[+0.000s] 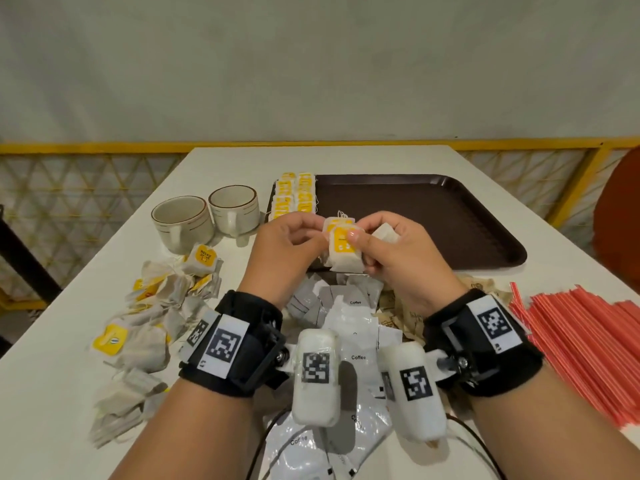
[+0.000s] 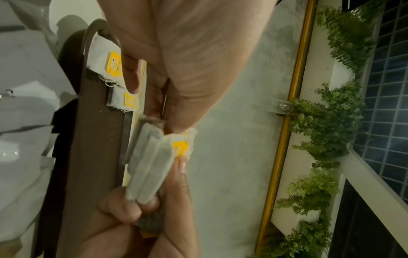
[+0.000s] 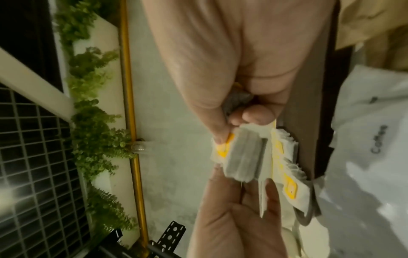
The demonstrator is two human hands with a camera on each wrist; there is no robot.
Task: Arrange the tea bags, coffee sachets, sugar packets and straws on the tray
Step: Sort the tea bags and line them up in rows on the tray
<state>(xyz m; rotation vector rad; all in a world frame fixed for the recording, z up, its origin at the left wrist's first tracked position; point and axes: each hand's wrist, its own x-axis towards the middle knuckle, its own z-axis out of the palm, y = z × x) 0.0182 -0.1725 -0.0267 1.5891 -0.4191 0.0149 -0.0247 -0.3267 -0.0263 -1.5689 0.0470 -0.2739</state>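
Observation:
Both hands hold one small stack of tea bags [image 1: 341, 249] with yellow tags, lifted above the near left corner of the brown tray [image 1: 450, 220]. My left hand [image 1: 320, 237] pinches the stack's left side and my right hand [image 1: 360, 251] pinches its right side, thumb on the top tag. The wrist views show the same stack [image 2: 150, 165] [image 3: 243, 157] edge-on between the fingertips. Rows of tea bags [image 1: 294, 195] lie along the tray's left edge. Loose tea bags [image 1: 162, 306] are heaped at the left, coffee sachets [image 1: 346, 327] under my wrists, brown sugar packets [image 1: 479, 284] beside them, red straws [image 1: 588, 341] at the right.
Two beige cups [image 1: 183, 220] [image 1: 235, 209] stand left of the tray. Most of the tray floor is bare. A yellow railing [image 1: 104, 147] runs behind the white table [image 1: 242, 161], and an orange chair back [image 1: 620, 216] shows at the far right.

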